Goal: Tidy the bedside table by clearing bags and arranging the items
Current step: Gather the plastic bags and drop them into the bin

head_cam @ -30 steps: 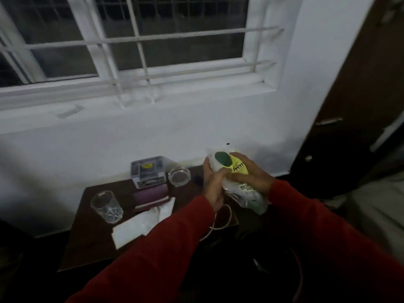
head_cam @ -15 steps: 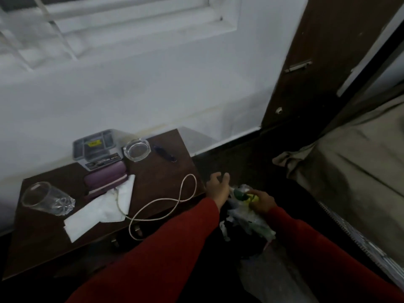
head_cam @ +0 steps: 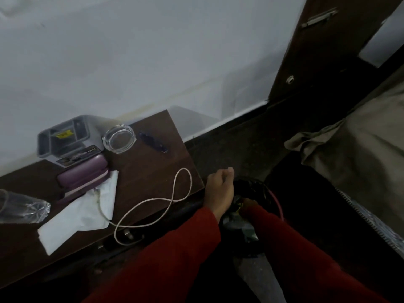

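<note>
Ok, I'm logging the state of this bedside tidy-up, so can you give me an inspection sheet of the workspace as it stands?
Surface: dark wooden bedside table, against the white wall.
Job's things: grey tray, glass ashtray, purple case, white tissue, drinking glass, small dark object; a bag sits inside a dark bin beside the table.
Clutter: tissue crumpled, partly over the case's edge.
Hands: left hand loosely curled above the bin rim, holding nothing visible; right hand down in the bin, grip hidden.
Cables: white cable looped over the table's front edge.
Surroundings: brown door, bedding.
</note>
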`<state>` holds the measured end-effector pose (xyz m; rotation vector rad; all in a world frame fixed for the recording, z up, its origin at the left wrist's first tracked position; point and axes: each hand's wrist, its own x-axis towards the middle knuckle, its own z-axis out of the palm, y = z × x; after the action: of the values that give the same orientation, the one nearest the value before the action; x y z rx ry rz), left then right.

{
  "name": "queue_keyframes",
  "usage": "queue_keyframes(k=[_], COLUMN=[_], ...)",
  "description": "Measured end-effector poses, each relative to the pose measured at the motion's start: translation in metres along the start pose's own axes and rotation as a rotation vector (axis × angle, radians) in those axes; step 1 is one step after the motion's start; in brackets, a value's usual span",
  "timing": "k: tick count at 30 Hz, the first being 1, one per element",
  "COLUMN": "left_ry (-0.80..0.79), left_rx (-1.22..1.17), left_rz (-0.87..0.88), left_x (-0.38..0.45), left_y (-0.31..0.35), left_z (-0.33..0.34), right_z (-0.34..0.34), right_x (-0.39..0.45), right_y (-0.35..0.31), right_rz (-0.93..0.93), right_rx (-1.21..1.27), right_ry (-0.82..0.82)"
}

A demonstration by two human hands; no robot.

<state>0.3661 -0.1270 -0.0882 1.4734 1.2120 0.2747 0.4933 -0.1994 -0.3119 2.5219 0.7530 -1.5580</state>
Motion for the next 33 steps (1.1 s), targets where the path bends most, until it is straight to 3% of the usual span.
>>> queue_keyframes(k=[3,9,14,17,23,29,33], left_ry=[0.007,-0.004,0.026,0.063,0.101,0.303,0.365], left_rx=[-0.031,-0.099,-0.141,-0.242,-0.711,-0.824,-0.833], left_rz=[0.001,0.002,0.054,0.078,0.008,0.054,0.082], left_x=[0.001,0.001,0.001,-0.005,-0.030,-0.062,-0.080], left_y=[-0.001,-0.001,0.001,0.008,0.028,0.021,0.011], left_z=[-0.002,-0.003,-0.003,-0.010,-0.042,-0.113,-0.163], right_z=[0.024,0.034,0.013,-0.006,-0.037,-0.067,-0.066], right_x=[0.033,-0.009,-0.031,-0.051,-0.111,-0.179,-0.229], right_y=[0.024,0.005,-0.001,-0.008,-0.040,-0.112,-0.179], right_rz=[-0.007,0.057,-0.109,-0.284,-0.571,-0.791,-0.980], right_rx=[0.051,-0.102,-0.279,-0.410,-0.626,-0.450,-0.309], right_ry=[0.014,-0.061,0.351,0.423,0.616,0.937,0.998])
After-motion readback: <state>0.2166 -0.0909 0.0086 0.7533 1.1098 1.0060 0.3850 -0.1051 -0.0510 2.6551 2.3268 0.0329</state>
